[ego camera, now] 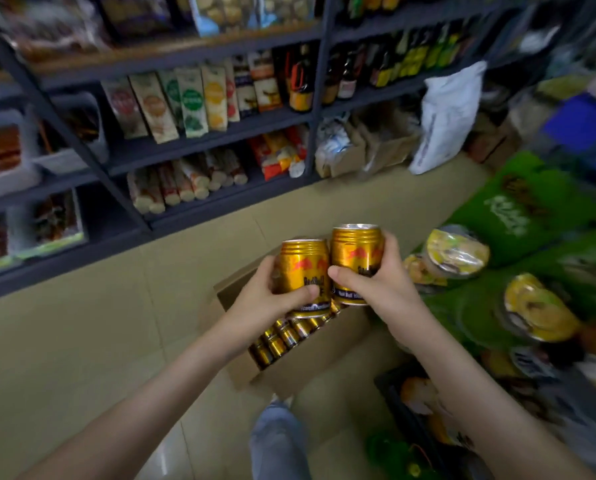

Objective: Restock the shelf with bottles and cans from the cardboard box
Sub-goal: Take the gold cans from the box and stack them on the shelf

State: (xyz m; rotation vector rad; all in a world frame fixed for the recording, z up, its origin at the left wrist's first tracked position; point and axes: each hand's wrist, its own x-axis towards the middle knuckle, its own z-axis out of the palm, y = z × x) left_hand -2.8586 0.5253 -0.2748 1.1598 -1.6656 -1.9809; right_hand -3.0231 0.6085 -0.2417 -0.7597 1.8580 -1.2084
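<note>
Cardboard box (289, 379), sitting open on the floor (81, 341): spare cans (282, 336) lying in rows, so much restocking is seemingly remaining. Above it: left hand (265, 299) curling fingers (305, 292) round left can (301, 268); right hand (379, 285) gripping right can (355, 254) (both gold, red emblem, upright, side by side). Beyond: shelf (203, 147), waiting for both.

Soft even light; edges blurred and warped.

place: shop | evidence: dark metal shelves (199, 133) stocked with packaged snacks (192, 102), bottles (407, 60)
</note>
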